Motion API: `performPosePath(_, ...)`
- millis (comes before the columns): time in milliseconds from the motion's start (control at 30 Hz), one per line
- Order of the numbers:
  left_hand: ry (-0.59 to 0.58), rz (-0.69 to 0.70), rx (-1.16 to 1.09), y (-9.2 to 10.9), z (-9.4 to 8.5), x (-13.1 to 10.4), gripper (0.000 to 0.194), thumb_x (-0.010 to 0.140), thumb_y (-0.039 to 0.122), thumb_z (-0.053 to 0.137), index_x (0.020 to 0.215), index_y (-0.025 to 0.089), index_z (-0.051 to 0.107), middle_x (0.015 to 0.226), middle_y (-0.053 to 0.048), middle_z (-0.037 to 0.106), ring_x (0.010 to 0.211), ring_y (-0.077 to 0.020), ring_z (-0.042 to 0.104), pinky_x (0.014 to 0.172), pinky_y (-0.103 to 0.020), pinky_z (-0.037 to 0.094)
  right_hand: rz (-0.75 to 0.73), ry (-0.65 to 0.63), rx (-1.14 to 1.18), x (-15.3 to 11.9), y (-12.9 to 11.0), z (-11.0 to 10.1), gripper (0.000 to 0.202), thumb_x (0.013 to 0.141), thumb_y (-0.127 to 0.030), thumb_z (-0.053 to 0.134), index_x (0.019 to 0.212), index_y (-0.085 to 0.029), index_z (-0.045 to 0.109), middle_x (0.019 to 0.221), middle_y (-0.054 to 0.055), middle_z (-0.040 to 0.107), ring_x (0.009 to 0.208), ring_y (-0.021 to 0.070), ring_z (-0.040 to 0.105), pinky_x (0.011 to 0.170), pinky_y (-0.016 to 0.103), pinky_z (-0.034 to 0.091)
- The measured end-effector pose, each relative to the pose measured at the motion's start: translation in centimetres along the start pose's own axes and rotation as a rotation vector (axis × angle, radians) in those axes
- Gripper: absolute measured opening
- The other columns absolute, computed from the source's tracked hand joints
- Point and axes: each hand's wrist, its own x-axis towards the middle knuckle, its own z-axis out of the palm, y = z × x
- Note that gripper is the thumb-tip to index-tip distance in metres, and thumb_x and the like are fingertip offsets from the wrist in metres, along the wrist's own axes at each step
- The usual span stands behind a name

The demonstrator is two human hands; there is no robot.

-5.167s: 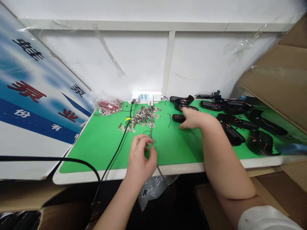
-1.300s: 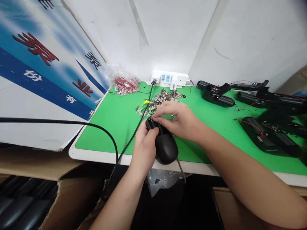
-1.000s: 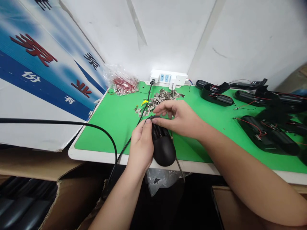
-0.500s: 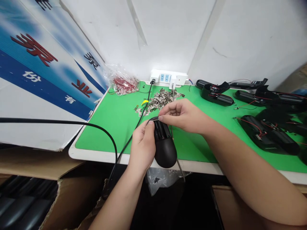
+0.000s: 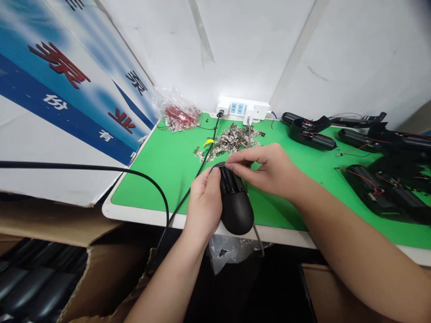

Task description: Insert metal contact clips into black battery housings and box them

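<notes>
A black rounded plastic housing [image 5: 237, 211] is held at the table's front edge, its open slotted part toward the wall. My left hand [image 5: 206, 197] is closed round its left side, with the thumb near the far end. My right hand [image 5: 266, 168] pinches at that far end, where a thin metallic piece shows between thumb and forefinger. Just beyond the hands lies a pile of small metal plates [image 5: 232, 139] on the green mat [image 5: 151, 179].
A white power strip [image 5: 242, 108] stands by the wall, with a black cable [image 5: 148, 177] looping left. A plastic bag of red parts [image 5: 180, 117] lies back left. Black housings with red wires [image 5: 380, 193] are at right. An open carton [image 5: 97, 278] holds black parts lower left.
The view has shifted slightly, so the scene sits a little further right. My right forefinger and thumb remain at the housing's far end, with the fingers slightly more extended. My left hand keeps its hold.
</notes>
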Motion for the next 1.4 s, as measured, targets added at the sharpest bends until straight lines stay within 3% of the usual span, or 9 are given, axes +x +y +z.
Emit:
performPosePath(167,0.01,-0.017,0.029,-0.1,-0.1,0.1,0.026,0.098,0.04,0.058,0.088,0.018,0.069,0.07,0.001,0.057,0.063,-0.0114,0.05,0.057,-0.021,0.038,0.047,-0.088,-0.164,-0.1,-0.2,-0.1,0.021,0.099,-0.027,0.056,0.097,-0.018,0.074,0.084,0.002,0.075,0.067,0.0116,0.061,0.063,0.025,0.04)
performPosePath(300,-0.014,-0.046,-0.011,0.0,0.0,0.2,0.027,0.096,0.039,0.059,0.08,0.018,0.064,0.069,0.001,0.056,0.062,-0.0115,0.049,0.056,-0.022,0.038,0.116,-0.067,-0.123,-0.2,-0.5,0.3,0.02,0.099,-0.029,0.056,0.094,-0.017,0.072,0.079,0.001,0.072,0.066,0.0116,0.058,0.061,0.025,0.04)
performPosePath(467,-0.024,-0.08,-0.057,0.4,0.1,0.2,0.026,0.093,0.038,0.06,0.076,0.018,0.061,0.066,0.001,0.055,0.059,-0.0115,0.048,0.055,-0.023,0.038,0.335,-0.043,0.266,0.2,-0.4,1.0,0.015,0.089,-0.031,0.072,0.088,-0.016,0.071,0.079,0.003,0.071,0.066,0.0117,0.061,0.057,0.023,0.045)
performPosePath(633,-0.058,-0.108,-0.041,0.4,-0.2,0.1,0.026,0.092,0.039,0.06,0.079,0.017,0.064,0.069,0.001,0.059,0.061,-0.012,0.05,0.055,-0.023,0.04,0.612,-0.091,0.626,0.6,0.0,0.5,0.04,0.071,-0.037,0.091,0.094,-0.016,0.066,0.07,0.0,0.069,0.06,0.0122,0.062,0.058,0.025,0.053)
performPosePath(767,-0.07,-0.13,-0.029,0.6,-0.3,0.1,0.027,0.092,0.041,0.06,0.079,0.017,0.064,0.067,0.0,0.058,0.058,-0.0122,0.05,0.053,-0.024,0.039,0.693,-0.159,0.81,0.6,0.6,0.2,0.039,0.07,-0.04,0.092,0.093,-0.015,0.072,0.075,0.002,0.072,0.065,0.0116,0.066,0.062,0.024,0.056)
performPosePath(933,-0.08,-0.105,-0.01,0.7,-0.3,0.0,0.029,0.093,0.041,0.062,0.076,0.018,0.061,0.066,0.001,0.056,0.06,-0.0123,0.05,0.054,-0.024,0.037,0.725,-0.203,0.91,0.4,1.1,0.0,0.029,0.077,-0.038,0.087,0.094,-0.016,0.077,0.079,0.003,0.075,0.067,0.0111,0.068,0.065,0.024,0.058)
performPosePath(1200,-0.091,-0.076,0.051,0.8,-0.4,0.0,0.028,0.096,0.038,0.057,0.078,0.018,0.061,0.072,0.002,0.053,0.064,-0.0102,0.044,0.058,-0.021,0.038,0.563,-0.134,0.632,0.5,0.2,-0.5,0.017,0.079,-0.024,0.08,0.093,-0.015,0.08,0.079,0.002,0.077,0.068,0.0121,0.068,0.065,0.025,0.058)
performPosePath(1400,-0.087,-0.08,0.091,1.0,-0.3,-0.1,0.029,0.096,0.038,0.056,0.076,0.018,0.061,0.07,0.002,0.051,0.063,-0.0112,0.043,0.057,-0.022,0.036,0.582,-0.128,0.621,0.7,0.0,-0.4,0.015,0.079,-0.028,0.079,0.087,-0.015,0.08,0.073,0.002,0.074,0.066,0.0118,0.066,0.064,0.024,0.058)
